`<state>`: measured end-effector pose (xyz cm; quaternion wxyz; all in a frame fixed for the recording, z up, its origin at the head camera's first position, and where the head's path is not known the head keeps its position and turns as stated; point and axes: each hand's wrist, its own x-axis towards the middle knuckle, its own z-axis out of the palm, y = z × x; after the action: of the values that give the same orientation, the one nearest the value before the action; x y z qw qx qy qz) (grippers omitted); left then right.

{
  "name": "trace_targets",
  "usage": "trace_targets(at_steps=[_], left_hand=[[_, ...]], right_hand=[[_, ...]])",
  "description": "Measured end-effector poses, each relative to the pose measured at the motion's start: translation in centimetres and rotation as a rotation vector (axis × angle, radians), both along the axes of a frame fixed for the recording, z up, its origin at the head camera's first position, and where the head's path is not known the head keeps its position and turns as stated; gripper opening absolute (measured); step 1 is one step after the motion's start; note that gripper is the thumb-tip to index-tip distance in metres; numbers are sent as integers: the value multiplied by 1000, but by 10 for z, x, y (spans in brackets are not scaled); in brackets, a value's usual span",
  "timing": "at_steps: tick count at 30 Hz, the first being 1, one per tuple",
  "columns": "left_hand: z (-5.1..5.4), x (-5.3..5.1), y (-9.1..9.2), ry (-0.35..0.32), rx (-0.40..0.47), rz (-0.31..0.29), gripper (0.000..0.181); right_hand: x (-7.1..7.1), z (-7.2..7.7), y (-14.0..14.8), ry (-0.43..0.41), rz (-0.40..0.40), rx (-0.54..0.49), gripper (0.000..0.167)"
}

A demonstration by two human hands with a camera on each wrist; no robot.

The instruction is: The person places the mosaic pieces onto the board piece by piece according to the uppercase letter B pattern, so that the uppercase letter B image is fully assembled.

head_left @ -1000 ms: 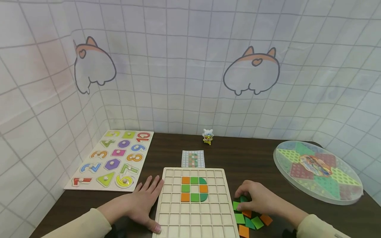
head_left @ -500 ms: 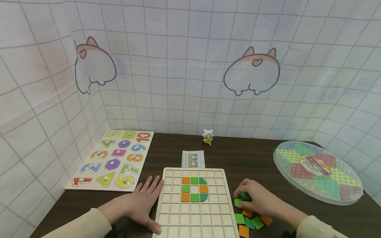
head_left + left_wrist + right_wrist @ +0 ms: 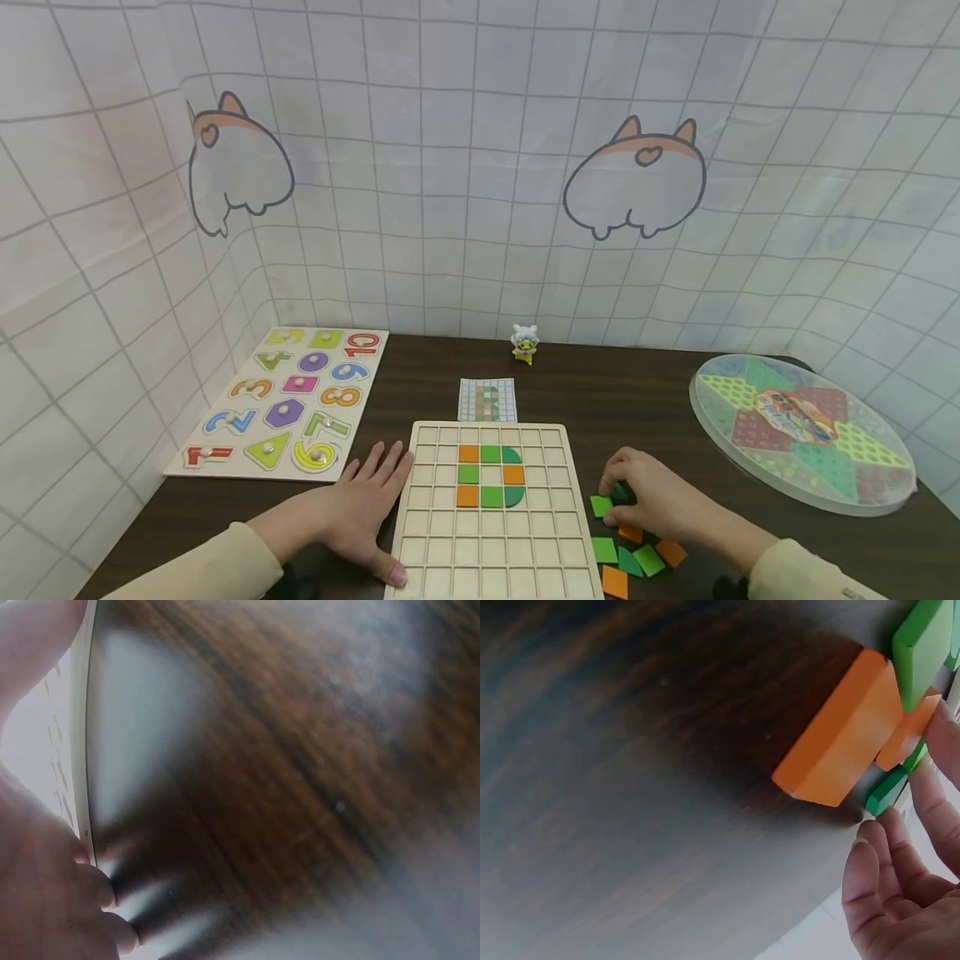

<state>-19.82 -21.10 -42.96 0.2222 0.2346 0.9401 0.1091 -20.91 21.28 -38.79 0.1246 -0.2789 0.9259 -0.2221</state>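
My left hand (image 3: 348, 508) lies flat with spread fingers, its thumb on the left edge of the wooden grid board (image 3: 480, 550). Orange, light green and dark green pieces form a closed figure in the board's upper middle. Right of the board, my right hand (image 3: 652, 497) holds a light green tile (image 3: 602, 506) between thumb and index finger, low over the loose pieces. A dark green piece (image 3: 621, 493) lies under its curved fingers. In the right wrist view, an orange tile (image 3: 840, 739) is beside the fingertips (image 3: 928, 776).
Behind the board lie a small pattern card (image 3: 487, 400) and a figurine (image 3: 524, 344). A number puzzle (image 3: 281, 408) is at the left, a round game board (image 3: 802, 433) at the right. More loose tiles (image 3: 615, 582) lie right of the grid board.
My right hand has shifted slightly, and the light green tile by its fingertips has moved a little away from me. The left hand has stayed still.
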Motion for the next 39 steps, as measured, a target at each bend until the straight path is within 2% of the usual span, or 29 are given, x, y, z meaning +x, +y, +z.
trace_targets(at_steps=[6, 13, 18, 21, 24, 28, 32, 39], left_hand=[[2, 1, 0, -13, 0, 7, 148], [2, 1, 0, -7, 3, 8, 149], [5, 3, 0, -15, 6, 9, 147], [6, 3, 1, -18, 6, 10, 147], [17, 9, 6, -30, -9, 20, 144], [27, 13, 9, -37, -13, 28, 141], [17, 9, 6, -28, 3, 21, 144], [9, 4, 3, -13, -5, 11, 147]], right_hand=[[3, 7, -7, 37, -44, -46, 22], [5, 8, -38, -56, -70, -175, 22], [10, 6, -66, -108, -32, -206, 20], [11, 6, -83, -98, 4, -210, 19], [13, 7, -97, -94, 46, -206, 19], [14, 9, -114, -106, 83, -198, 20], [16, 9, -126, -112, 87, -195, 22], [19, 8, -139, -95, 84, -190, 21]])
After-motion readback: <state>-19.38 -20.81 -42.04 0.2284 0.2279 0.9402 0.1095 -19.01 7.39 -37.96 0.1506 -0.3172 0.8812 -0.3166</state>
